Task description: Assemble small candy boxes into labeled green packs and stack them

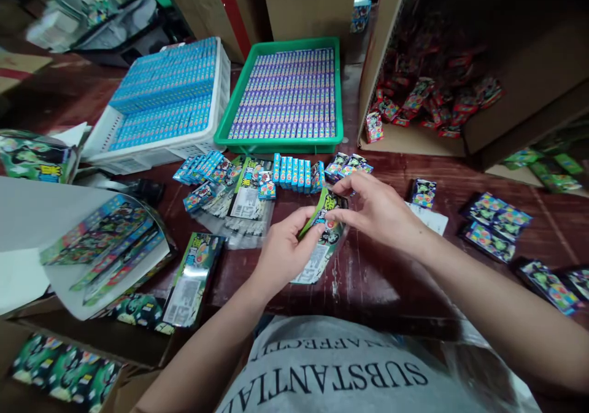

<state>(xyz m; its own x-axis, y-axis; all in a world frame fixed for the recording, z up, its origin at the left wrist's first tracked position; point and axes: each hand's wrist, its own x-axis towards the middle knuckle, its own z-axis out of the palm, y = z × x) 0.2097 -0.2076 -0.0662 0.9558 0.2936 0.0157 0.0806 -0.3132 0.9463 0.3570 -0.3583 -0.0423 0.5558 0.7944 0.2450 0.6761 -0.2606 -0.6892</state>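
My left hand [283,250] and my right hand [375,210] are both closed on one clear plastic packet with a green printed card [322,241], held just above the dark red table [396,278]. The left grips its lower side, and the right pinches its top edge, where a small box seems to sit. Just beyond the hands lies a row of small blue boxes [294,172], with more small boxes [347,165] to their right. Flat packets of the same kind [246,201] lie left of the hands.
A green tray [338,94] and a white crate [221,106] packed with small boxes stand at the back. An open cardboard box [381,51] of red packets lies at the right. Filled packets [494,229] are spread on the right; packets in a white bag [105,241] sit left.
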